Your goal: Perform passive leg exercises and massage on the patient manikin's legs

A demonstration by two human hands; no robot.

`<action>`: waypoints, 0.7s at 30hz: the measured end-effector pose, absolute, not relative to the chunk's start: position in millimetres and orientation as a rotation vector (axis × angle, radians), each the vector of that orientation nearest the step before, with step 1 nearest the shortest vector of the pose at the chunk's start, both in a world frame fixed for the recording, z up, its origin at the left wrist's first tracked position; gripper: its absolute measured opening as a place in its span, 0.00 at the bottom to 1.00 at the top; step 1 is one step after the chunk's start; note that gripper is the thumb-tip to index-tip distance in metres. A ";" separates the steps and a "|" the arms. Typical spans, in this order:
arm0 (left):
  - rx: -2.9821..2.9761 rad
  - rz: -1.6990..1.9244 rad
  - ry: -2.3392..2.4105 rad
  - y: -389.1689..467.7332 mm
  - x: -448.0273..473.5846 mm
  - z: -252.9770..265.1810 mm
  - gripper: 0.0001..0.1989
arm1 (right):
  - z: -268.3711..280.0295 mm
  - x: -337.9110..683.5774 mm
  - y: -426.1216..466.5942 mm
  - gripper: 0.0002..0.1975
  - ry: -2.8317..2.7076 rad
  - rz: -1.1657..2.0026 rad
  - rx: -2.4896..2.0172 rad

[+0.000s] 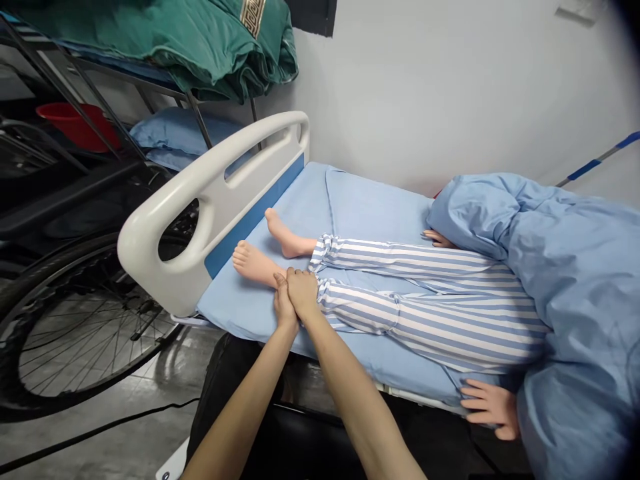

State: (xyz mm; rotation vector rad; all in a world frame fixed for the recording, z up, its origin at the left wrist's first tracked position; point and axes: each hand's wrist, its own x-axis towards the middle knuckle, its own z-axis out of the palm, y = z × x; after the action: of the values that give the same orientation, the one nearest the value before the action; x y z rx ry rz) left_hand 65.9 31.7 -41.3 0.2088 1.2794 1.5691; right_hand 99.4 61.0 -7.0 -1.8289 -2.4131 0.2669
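Observation:
A nursing manikin lies on the bed in blue-and-white striped trousers (pixel 465 320), its legs stretched toward the footboard. My left hand (pixel 283 301) and my right hand (pixel 303 292) sit side by side, touching, closed around the ankle of its nearer leg, just below the gathered cuff. The nearer foot (pixel 255 263) sticks out beyond my hands, toes up and toward the footboard. The farther foot (pixel 286 233) rests on the sheet behind it, with nothing touching it. My palms and some fingertips are hidden.
A white footboard (pixel 143 230) closes the bed's left end; a blue sheet (pixel 373 200) covers the mattress. A bunched blue quilt (pixel 575 267) covers the manikin's upper body; one manikin hand (pixel 493 407) hangs over the near edge. At left stand a wheelchair wheel (pixel 85 333) and a red bucket (pixel 80 125).

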 end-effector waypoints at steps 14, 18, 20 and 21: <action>-0.151 1.566 1.325 60.3 49.5 -10.2 0.06 | 4.8 95.2 89.6 0.32 -2.391 0.637 -1.918; -0.229 1.611 1.284 68.8 53.8 -10.1 0.06 | 0.5 96.9 107.3 0.35 -2.378 0.802 -1.900; -0.234 1.621 1.292 70.1 55.6 -16.0 0.07 | -3.4 98.6 116.2 0.35 -2.386 0.862 -1.883; -0.232 1.628 1.311 70.1 56.4 -19.9 0.07 | -5.0 99.7 119.8 0.35 -2.399 0.876 -1.866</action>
State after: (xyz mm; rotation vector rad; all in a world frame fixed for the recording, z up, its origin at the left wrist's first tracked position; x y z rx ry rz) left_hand 56.4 70.1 -19.9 -0.2322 1.3107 1.6277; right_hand 99.7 119.8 -5.0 -1.8660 -2.3989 0.8760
